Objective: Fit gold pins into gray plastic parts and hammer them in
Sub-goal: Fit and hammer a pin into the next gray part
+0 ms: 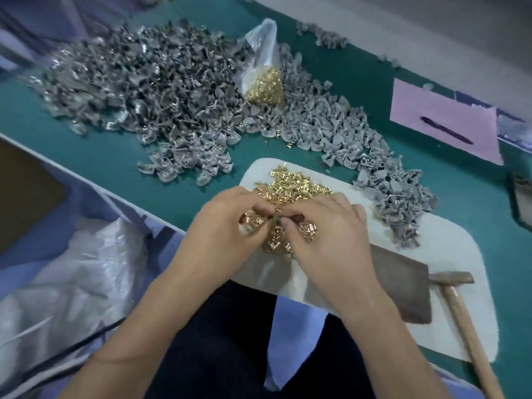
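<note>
Centrally, left hand [227, 223] and right hand [325, 228] meeting fingertip to fingertip, fingers curled narrow, pinching a small gray plastic part [277, 218] between them. Directly beneath and beyond the fingers, loose gold pins [290, 185] heaped on a white pad [431, 249]. Farther beyond the fingertips, heap of gray plastic parts [161, 90] on green table [95, 156]. Right of the right hand's fingers, hammer [460, 306] beside a dark metal block [403, 289].

Teal worktable [86, 156] (evenly lit) below gray wall [431, 21].
</note>
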`<state>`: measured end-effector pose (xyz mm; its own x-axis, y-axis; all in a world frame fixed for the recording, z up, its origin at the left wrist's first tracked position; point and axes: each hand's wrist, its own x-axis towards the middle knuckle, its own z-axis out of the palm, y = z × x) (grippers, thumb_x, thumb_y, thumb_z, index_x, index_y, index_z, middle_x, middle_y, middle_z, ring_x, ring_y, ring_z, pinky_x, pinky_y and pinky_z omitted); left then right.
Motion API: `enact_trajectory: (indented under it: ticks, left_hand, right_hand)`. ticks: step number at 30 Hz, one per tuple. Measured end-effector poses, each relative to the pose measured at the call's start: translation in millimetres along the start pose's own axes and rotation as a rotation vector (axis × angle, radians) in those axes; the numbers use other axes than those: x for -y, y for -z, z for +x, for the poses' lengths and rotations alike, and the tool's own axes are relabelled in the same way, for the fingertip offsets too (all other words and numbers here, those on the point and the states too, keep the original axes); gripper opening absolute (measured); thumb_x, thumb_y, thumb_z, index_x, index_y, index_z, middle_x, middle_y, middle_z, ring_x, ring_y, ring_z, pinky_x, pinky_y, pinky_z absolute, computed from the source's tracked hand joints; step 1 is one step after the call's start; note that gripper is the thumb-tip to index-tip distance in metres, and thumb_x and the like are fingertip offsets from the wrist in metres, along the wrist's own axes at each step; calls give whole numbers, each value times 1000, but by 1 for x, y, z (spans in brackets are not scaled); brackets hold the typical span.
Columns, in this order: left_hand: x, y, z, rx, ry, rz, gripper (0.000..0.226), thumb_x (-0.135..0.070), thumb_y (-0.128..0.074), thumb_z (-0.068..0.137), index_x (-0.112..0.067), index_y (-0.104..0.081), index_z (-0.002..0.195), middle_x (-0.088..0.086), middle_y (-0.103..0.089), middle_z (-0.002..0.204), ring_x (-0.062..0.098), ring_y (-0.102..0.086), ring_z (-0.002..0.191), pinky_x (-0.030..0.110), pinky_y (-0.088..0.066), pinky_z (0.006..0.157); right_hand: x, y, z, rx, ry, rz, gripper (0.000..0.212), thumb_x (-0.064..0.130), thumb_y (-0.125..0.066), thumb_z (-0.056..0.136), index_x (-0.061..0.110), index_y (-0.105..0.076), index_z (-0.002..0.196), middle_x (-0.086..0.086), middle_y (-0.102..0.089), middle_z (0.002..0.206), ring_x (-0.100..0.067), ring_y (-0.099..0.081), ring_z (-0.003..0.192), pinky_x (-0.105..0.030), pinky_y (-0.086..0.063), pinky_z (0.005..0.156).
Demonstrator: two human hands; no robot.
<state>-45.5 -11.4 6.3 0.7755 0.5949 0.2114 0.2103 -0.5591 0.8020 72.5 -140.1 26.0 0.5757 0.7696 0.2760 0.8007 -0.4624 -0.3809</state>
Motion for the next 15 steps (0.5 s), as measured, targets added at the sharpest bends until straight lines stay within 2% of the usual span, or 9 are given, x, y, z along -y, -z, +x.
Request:
enact_trajectory:
  ticks: [3,8,13,15]
  left_hand:
    - [27,18,-1,-72,70,123,13,-28,-77,83,-32,-70,94,-15,-62,91,0,-47,80,25,-40,72]
    - [60,38,0,-105,128,256,14,-33,-74,87,-25,-71,98,-12,-61,92,14,-54,92,33,-46,74]
    - [66,43,4,-109,169,334,9,-36,-71,88,-30,-69,95,-14,-60,91,11,-52,95,27,-40,71]
    - [65,42,5,-119,189,350,12,-39,-70,89,-30,-69,97,-13,-62,94,11,-52,98,28,-42,71]
  right_hand:
    - [24,-25,23,100,25,-16,8,35,-65,87,34,-71,91,15,-67,90,-18,-54,97,-40,-36,85]
    - [54,-55,51,200,79,-65,7,34,-64,90,32,-71,91,11,-65,89,-19,-51,98,-36,-26,84]
    - [59,-66,61,231,93,-86,10,36,-61,93,32,-70,96,10,-65,93,-20,-50,101,-38,-31,89]
    - [58,-68,63,230,91,-82,10,36,-61,94,33,-70,96,10,-64,92,-19,-49,100,-38,-32,89]
